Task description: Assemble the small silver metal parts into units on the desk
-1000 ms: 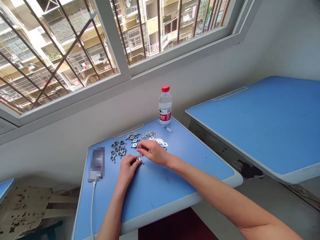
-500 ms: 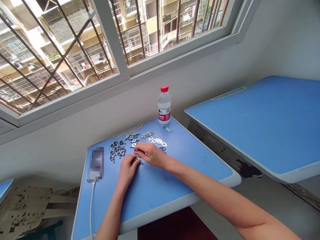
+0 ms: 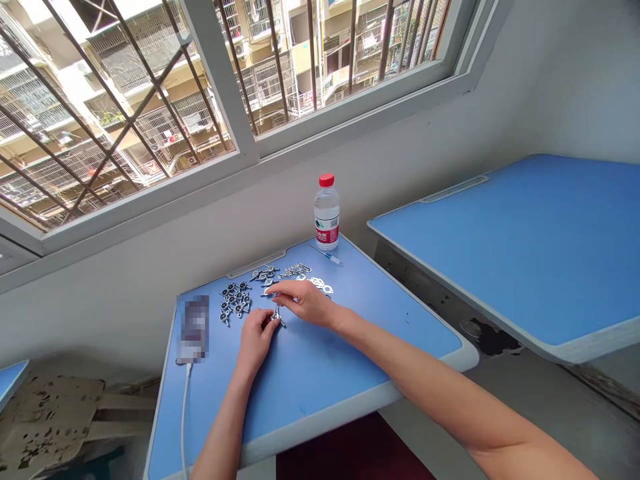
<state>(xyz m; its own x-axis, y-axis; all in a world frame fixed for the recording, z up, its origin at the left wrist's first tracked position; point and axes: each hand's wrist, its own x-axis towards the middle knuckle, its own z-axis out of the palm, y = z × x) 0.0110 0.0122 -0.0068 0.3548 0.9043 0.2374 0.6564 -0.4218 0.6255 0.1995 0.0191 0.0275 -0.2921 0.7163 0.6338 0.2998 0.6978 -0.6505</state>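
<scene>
My left hand (image 3: pixel 259 331) rests on the blue desk, its thumb and fingers closed around a small silver metal fitting (image 3: pixel 281 323) with a thin stem. Just above and to the right is my right hand (image 3: pixel 303 301), index finger reaching out over the fitting and thumb bent in below it. Whatever its fingertips pinch is too small to make out. Left of the hands lies a cluster of dark round metal fittings (image 3: pixel 235 298) with stems. Behind the hands are more fittings (image 3: pixel 265 274), small silver metal pieces (image 3: pixel 296 269) and flat white oval gaskets (image 3: pixel 320 285), partly covered by my right hand.
A water bottle (image 3: pixel 327 215) with a red cap stands at the desk's far corner, a blue-handled thin tool (image 3: pixel 330 257) before it. A blurred phone (image 3: pixel 193 328) with a white cable (image 3: pixel 185 407) lies at left. Another blue desk (image 3: pixel 525 253) stands to the right.
My right hand has lifted slightly and its index finger has straightened, uncovering a thin piece over the fitting. My left hand stays put on the fitting.
</scene>
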